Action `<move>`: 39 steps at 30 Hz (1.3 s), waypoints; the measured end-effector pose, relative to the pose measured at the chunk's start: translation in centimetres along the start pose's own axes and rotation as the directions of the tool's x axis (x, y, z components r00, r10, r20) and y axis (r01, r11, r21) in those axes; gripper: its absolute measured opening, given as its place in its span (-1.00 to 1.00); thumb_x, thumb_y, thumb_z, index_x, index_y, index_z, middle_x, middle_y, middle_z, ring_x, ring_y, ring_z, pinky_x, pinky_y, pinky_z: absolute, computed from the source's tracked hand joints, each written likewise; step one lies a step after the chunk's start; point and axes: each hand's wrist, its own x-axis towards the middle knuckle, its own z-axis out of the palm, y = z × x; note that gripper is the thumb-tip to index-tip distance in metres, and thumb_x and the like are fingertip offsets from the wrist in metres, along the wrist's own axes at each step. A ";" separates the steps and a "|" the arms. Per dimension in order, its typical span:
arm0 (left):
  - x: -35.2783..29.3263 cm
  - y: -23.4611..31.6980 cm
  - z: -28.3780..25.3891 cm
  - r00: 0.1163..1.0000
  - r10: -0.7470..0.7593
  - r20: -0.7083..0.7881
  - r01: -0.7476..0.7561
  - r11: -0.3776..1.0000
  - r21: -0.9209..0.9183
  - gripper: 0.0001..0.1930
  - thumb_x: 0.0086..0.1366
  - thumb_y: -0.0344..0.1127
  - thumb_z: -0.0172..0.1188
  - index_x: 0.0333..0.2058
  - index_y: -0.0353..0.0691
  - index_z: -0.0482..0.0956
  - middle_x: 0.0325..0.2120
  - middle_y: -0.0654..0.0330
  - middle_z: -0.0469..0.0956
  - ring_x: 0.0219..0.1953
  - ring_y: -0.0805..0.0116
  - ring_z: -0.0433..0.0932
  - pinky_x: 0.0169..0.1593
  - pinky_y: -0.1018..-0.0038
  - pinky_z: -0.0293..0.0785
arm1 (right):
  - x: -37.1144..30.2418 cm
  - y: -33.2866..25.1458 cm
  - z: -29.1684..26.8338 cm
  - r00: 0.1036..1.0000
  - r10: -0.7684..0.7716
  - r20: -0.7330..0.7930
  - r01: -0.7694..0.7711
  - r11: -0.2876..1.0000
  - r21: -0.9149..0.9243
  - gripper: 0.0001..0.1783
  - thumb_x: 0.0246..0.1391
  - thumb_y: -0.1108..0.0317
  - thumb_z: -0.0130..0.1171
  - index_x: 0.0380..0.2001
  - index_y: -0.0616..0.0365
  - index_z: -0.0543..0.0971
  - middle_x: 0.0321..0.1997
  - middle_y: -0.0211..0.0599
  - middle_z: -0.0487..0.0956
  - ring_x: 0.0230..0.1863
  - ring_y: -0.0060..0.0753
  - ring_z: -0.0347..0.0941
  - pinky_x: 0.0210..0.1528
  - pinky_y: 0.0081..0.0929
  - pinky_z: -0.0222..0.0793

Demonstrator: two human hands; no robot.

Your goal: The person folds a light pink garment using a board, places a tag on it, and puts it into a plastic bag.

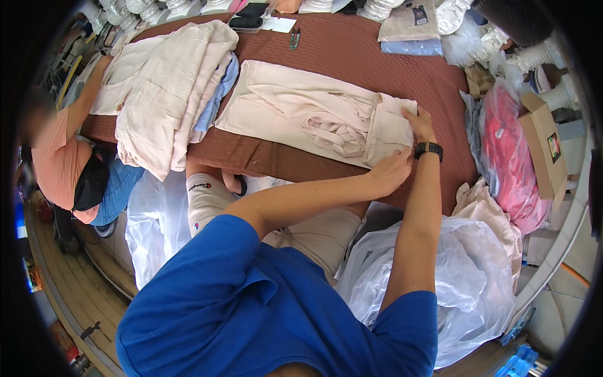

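A cream garment [301, 116] lies lengthwise on the brown cloth-covered table in front of me, with bunched, wrinkled fabric in its middle. Its right end is folded over into a flat band. My left hand [392, 172] pinches the near corner of that end, fingers closed on the cloth. At the far corner my right hand [419, 124], with a dark watch on its wrist, grips the edge, thumb on top and the other fingers partly hidden. Whether this is trousers or a shirt, I cannot tell.
A pile of cream garments [169, 88] with blue cloth under it lies to the left. Small scissors-like snips [295, 39] rest near the far edge. Another person [69, 151] works at the left. Clear plastic bags [433, 276] and an open cardboard box [543, 151] stand at the right.
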 end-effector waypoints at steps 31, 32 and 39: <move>-19.1 -16.4 -15.9 0.550 -0.830 -0.095 0.306 0.307 -0.901 -0.82 0.25 -0.50 0.14 -0.17 -0.39 0.54 -0.17 0.00 0.51 -0.18 0.30 0.61 -0.27 0.42 0.67 | 1.7 -19.4 30.0 0.870 0.280 0.406 -0.126 0.922 -0.367 -0.65 0.13 0.22 0.08 -0.18 0.25 0.65 -0.20 -0.14 0.68 -0.22 -0.33 0.65 -0.29 -0.35 0.59; -18.8 -15.5 -17.0 0.519 -0.850 -0.094 0.303 0.286 -0.909 -0.81 0.25 -0.47 0.19 -0.17 -0.40 0.53 -0.18 -0.01 0.52 -0.18 0.30 0.62 -0.30 0.42 0.68 | 2.1 -19.5 29.4 0.842 0.294 0.453 -0.152 0.934 -0.323 -0.65 0.14 0.24 0.06 -0.13 0.22 0.64 -0.17 -0.16 0.67 -0.19 -0.36 0.63 -0.30 -0.36 0.58; -17.7 -16.7 -19.4 0.531 -0.847 -0.016 0.661 0.426 -0.617 -0.68 0.23 -0.26 0.34 -0.10 -0.27 0.59 -0.27 0.03 0.64 -0.22 0.26 0.65 -0.21 0.34 0.63 | 6.0 -18.2 27.2 0.705 -0.150 0.693 0.500 0.798 -0.337 -0.63 -0.18 0.39 0.42 -0.23 0.18 0.59 -0.26 -0.38 0.61 -0.23 -0.48 0.49 -0.13 -0.52 0.38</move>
